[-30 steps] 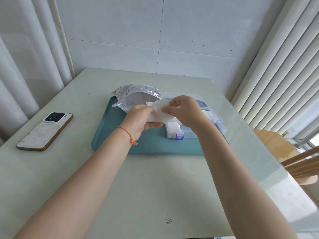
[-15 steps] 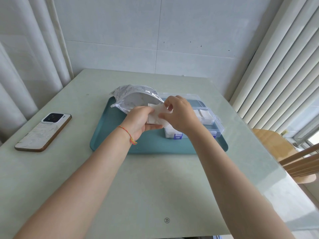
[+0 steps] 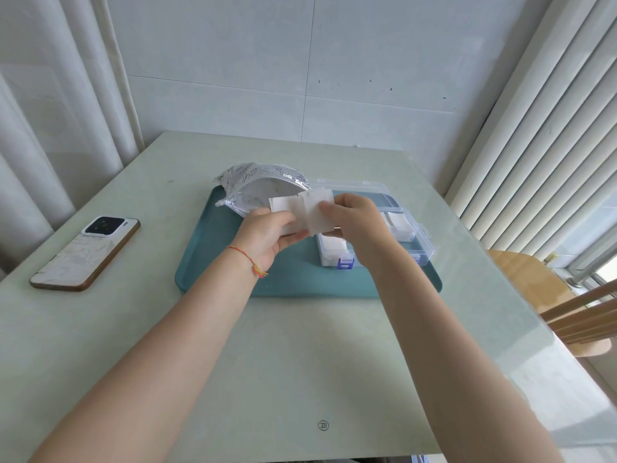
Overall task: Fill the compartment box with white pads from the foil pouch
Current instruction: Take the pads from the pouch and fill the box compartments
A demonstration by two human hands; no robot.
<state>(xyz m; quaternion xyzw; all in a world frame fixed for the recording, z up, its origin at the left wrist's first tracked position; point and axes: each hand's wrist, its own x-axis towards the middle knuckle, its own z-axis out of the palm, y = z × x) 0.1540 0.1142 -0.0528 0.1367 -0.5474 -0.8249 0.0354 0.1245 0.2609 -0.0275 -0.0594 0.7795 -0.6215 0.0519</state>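
A small stack of white pads (image 3: pixel 283 208) is held up over the teal tray (image 3: pixel 213 265) by my left hand (image 3: pixel 263 235). My right hand (image 3: pixel 354 215) pinches one white pad (image 3: pixel 317 208) at the stack's right side, peeled partly away from the rest. Behind them lies the open silver foil pouch (image 3: pixel 257 185). The clear compartment box (image 3: pixel 410 238) with blue latches sits on the tray's right half, lid open; white pads fill its visible compartments. My right forearm hides the box's middle.
A phone (image 3: pixel 86 252) in a marbled case lies on the pale green table (image 3: pixel 300 362) to the left. A wooden chair (image 3: pixel 547 295) stands at the table's right edge. Curtains hang on the left, blinds on the right.
Both hands have lifted a little with the pads. My right hand has drawn one pad further off the stack, fanning it out to the right.
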